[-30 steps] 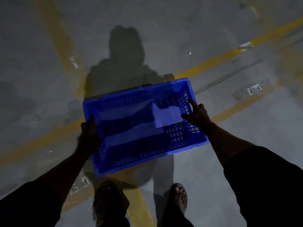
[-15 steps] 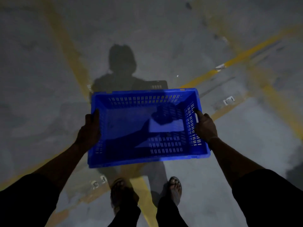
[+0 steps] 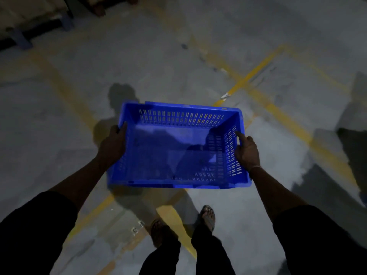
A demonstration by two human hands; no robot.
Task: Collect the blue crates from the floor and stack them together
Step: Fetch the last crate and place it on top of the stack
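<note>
An empty blue crate (image 3: 170,143) with slotted walls hangs in front of me above the floor, held level and square to my body. My left hand (image 3: 112,144) grips its left short wall, thumb over the rim. On the opposite side my right hand (image 3: 247,152) grips the right short wall, its index finger pointing along the slots. No other blue crate shows in the head view.
The grey concrete floor carries yellow painted lines (image 3: 246,80) crossing around me. A pallet or rack with blue feet (image 3: 23,39) stands at the far upper left. A dark shape (image 3: 355,147) lies at the right edge. My sandalled feet (image 3: 208,217) stand below the crate.
The crate has turned from tilted to square in front of me. The view has swung and lifted, bringing the pallet at upper left into sight. Both hands keep their grip.
</note>
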